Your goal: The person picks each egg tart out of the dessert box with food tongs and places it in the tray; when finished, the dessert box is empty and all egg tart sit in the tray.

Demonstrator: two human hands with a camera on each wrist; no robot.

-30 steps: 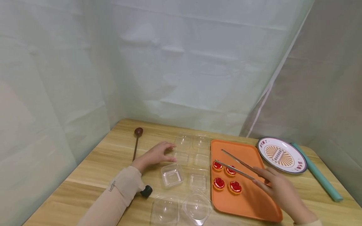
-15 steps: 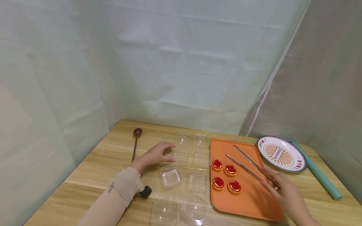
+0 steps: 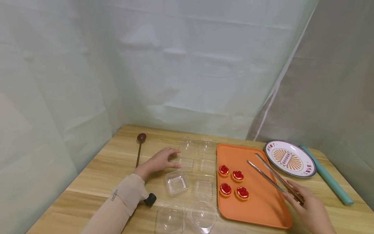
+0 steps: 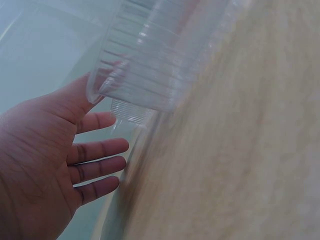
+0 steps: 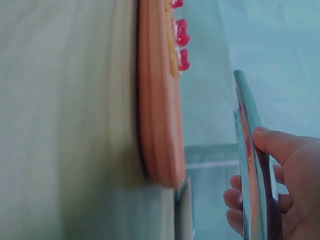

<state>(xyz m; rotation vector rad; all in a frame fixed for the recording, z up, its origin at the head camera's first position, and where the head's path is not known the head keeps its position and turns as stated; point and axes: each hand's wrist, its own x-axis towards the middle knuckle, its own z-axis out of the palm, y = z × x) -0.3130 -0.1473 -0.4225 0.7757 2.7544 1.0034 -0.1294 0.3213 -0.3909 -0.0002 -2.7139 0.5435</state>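
Observation:
My left hand (image 3: 162, 160) reaches over the table with thumb and fingers spread apart, beside a clear plastic box (image 3: 176, 182). In the left wrist view, its thumb (image 4: 75, 100) lies right by the wall of a ribbed clear box (image 4: 150, 65); the other fingers are straight and hold nothing. My right hand (image 3: 311, 208) grips metal tongs (image 3: 280, 179), whose two arms are spread with nothing between the tips. The tongs hang above the right side of an orange tray (image 3: 263, 208). Several red-topped tarts (image 3: 225, 189) sit along the tray's left side.
More clear boxes with hinged lids (image 3: 204, 187) stand left of the tray. A brown spoon (image 3: 141, 138) lies further left, its handle running behind my left wrist. A patterned plate (image 3: 287, 159) and a teal roll (image 3: 330, 178) lie at the right.
My right hand has drawn the tongs right and back, away from above the tarts. My left hand holds nearly still beside the clear box. The tarts stay in place.

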